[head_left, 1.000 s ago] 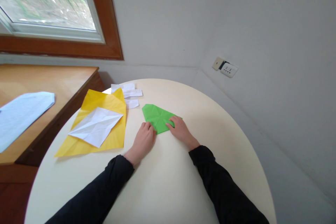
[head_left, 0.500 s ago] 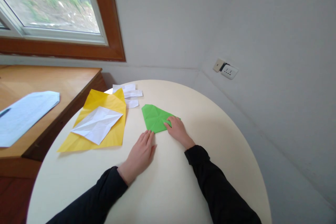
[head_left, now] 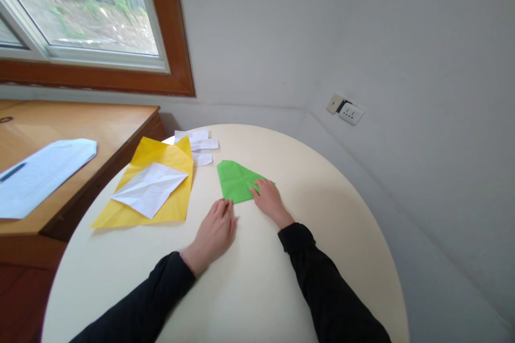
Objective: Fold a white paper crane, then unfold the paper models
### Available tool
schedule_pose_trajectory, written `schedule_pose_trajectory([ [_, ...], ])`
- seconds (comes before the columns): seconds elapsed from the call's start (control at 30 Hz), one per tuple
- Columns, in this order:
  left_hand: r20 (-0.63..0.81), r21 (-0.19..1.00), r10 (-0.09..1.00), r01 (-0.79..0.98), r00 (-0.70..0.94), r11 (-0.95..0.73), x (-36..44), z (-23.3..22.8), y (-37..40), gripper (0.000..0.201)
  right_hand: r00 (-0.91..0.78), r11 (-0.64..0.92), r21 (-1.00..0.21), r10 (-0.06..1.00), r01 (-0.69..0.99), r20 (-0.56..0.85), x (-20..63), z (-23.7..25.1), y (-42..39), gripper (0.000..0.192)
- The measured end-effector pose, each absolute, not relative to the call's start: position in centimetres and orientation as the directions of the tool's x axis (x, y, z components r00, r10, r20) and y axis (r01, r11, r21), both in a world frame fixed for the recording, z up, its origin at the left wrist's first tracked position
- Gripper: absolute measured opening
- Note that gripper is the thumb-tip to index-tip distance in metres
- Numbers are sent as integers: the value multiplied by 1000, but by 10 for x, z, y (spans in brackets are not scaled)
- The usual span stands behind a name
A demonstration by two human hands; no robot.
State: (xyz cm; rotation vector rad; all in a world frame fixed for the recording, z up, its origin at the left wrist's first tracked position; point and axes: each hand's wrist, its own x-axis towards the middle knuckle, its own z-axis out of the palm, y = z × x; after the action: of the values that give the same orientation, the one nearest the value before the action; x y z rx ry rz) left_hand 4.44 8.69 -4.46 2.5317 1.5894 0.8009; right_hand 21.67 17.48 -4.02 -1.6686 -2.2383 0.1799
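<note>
A folded sheet of green paper (head_left: 237, 179) with crease lines lies flat on the table. My right hand (head_left: 269, 198) has its thumb and fingers closed over the paper's right end, hiding part of it. At the lower left corner of the paper, my left hand (head_left: 214, 230) rests palm down with its fingertips touching that corner. The left fingers are stretched out side by side, the thumb apart from them.
Left of the green paper lies a yellow sheet (head_left: 181, 209) with a creased white paper (head_left: 151, 190) on top. White paper strips (head_left: 204, 143) sit behind it. A wooden desk (head_left: 129, 118) at the left bears papers (head_left: 52, 171) and a pen (head_left: 13, 172).
The view has shifted slightly. My left fingertips look a little more bent at the paper's corner. The right hand stays on the right end, and the green paper keeps its shape.
</note>
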Motion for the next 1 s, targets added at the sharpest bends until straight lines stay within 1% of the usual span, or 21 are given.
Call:
schedule_pose_trajectory([
  [0.1,353,421,880,786,317,-452,35,-38,91,39,-246,290,-273,952,917,183,216,-39,175,20],
  [0.2,304,546,909,730,285,-411,25,-31,94,37,-251,289,-260,953,921,172,215,-37,174,21],
  [0.27,278,595,923,706,266,-383,22,-28,95,36,-246,284,-259,954,923,169,215,-36,173,21],
  [0.3,275,598,925,706,263,-379,22,-28,95,36,-244,282,-259,955,924,170,215,-36,173,21],
  [0.4,300,544,907,728,295,-417,24,-30,95,37,-243,281,-259,955,924,170,215,-35,173,21],
  [0.6,354,356,852,787,386,-504,31,-37,96,36,-231,264,-254,961,930,153,214,-34,173,21],
  [0.73,374,253,831,817,412,-519,34,-38,96,33,-216,246,-239,966,939,144,213,-31,172,21],
  [0.87,384,201,820,829,423,-522,36,-38,97,33,-210,239,-230,967,944,142,212,-30,171,21],
  [1.0,391,204,816,825,425,-527,35,-37,96,34,-209,237,-231,968,944,141,212,-30,172,22],
])
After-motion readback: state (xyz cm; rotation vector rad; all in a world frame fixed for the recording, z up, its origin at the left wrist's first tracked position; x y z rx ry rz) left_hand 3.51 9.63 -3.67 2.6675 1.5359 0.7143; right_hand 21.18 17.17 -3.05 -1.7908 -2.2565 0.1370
